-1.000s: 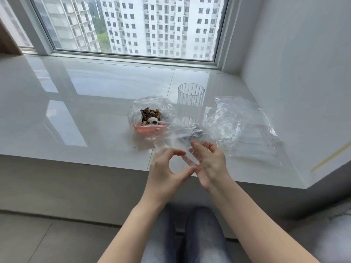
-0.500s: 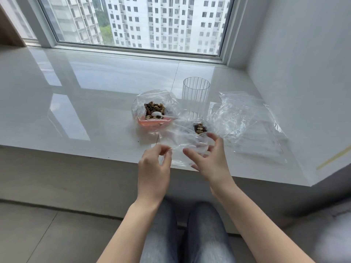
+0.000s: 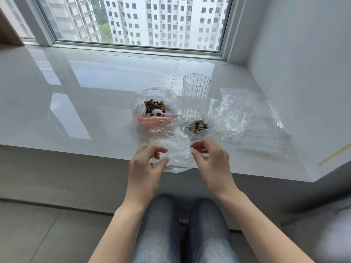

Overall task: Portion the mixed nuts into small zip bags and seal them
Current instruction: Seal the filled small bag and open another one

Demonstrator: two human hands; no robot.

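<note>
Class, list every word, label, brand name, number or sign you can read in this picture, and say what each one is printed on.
None: no readable text shows anywhere.
The zip bags, the ribbed clear cup and the bowl of nuts carry no visible print.
Nothing legible shows on the buildings through the window.

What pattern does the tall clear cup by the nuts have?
The tall clear cup has vertical ribbed lines all around, seen best in the head view.

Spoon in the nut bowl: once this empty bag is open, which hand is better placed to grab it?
Probably the right hand. The spoon has its handle pointing right, toward the ribbed glass. Both hands pinch the empty zip bag, so the left hand could keep holding it.
</note>
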